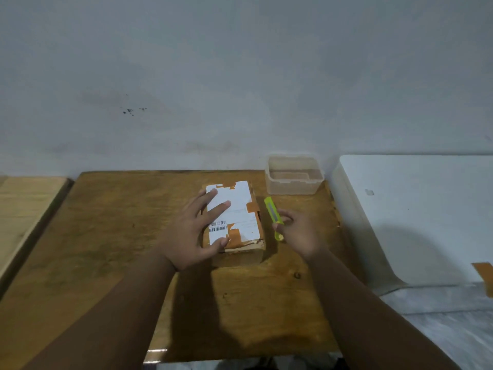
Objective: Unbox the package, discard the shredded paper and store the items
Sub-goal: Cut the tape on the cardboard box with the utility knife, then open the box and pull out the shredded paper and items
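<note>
Head view shows a taped cardboard package [234,222] with a white label lying on the wooden bench [106,236]. Left hand [192,233] rests spread flat on its left side. Right hand [296,231] pinches a yellow-green box cutter [272,212] just beside the package's right edge. An empty clear plastic container [293,174] sits beyond, near the wall.

package [241,209]: brown cardboard, white label with black barcodes, orange-brown tape strips
cutter [272,213]: bright yellow-green, grey middle strip
container [294,175]: clear, colourless plastic
table [112,236]: brown wood, glossy
wall [240,76]: pale grey, few dark spots
</note>
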